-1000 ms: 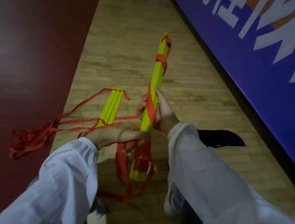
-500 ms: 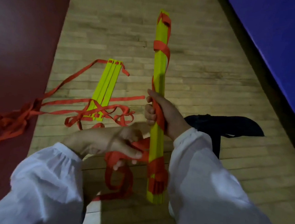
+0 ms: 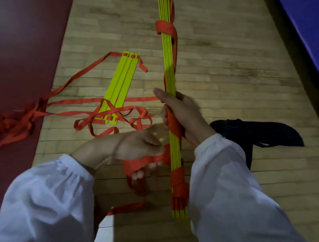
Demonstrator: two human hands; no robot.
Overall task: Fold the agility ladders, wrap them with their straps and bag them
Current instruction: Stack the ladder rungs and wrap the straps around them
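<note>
yellow flat plastic rungs of a folded agility ladder [image 3: 169, 73], stacked into one long bundle, slant away from the person above the pale wooden plank floor [image 3: 226, 78]. the right hand [image 3: 182, 115] is clamped round the bundle near mid-length, fingers curled over a diagonal turn of flat red webbing strap [image 3: 173, 124]. the left hand [image 3: 139, 146] pinches the free run of the same strap just beside the rungs, below the right hand, and the loose tail drops toward the floor. completed turns show near the far end and at the near end. judged step: winding the strap along the stack. to do it well, the right hand should pin the adjacent turn so it cannot slacken, while the left hand draws the webbing flat, taut and untwisted and lays each turn snug against the rungs; the smooth rungs will probably fan out if tension drops. the tail then wants tucking under a tight turn. left of the bundle, a second ladder of yellow rungs [image 3: 122, 83] lies on the floor unwrapped, its red straps trailing onto the dark red floor area [image 3: 18, 31], where they lie tangled. a black fabric bag [image 3: 256, 131] lies on the floor to the right, apart from both ladders. a blue wall panel [image 3: 315, 47] borders the floor, and white sleeves [image 3: 51, 198] cover both forearms.
</note>
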